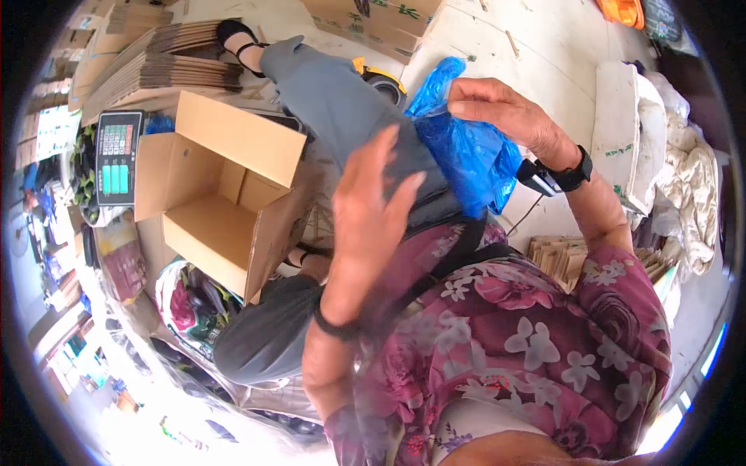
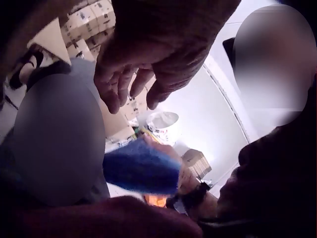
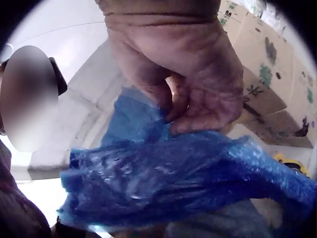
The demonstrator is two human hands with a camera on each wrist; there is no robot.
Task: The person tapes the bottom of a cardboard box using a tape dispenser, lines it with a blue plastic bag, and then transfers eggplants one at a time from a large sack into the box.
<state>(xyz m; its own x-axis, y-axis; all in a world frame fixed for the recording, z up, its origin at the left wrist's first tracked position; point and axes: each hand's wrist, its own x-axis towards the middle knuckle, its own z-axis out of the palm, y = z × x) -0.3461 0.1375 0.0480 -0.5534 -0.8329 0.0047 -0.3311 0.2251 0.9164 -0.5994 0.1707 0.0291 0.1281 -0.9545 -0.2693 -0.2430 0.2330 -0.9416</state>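
Observation:
A crumpled blue plastic bag [image 1: 475, 159] lies over the person's thigh. The right hand [image 1: 505, 113] pinches its upper edge; in the right wrist view, that hand [image 3: 185, 74] has thumb and fingertips together on the thin blue film [image 3: 158, 173]. Apart from the bag, the left hand [image 1: 373, 210] is raised over the lap, blurred, fingers spread and holding nothing. From the left wrist view, the left hand [image 2: 153, 54] shows bent, relaxed fingers above the blue bag [image 2: 141, 166]. An open cardboard box [image 1: 214, 237] stands left of the legs, its flaps up.
A scale display [image 1: 119, 159] is beside the box. Flattened cardboard [image 1: 167, 74] is stacked at the upper left. Below the box sits a bag of dark vegetables [image 1: 198, 303]. Another carton [image 1: 381, 23] stands at the top, near a yellow-and-black item [image 1: 382, 81].

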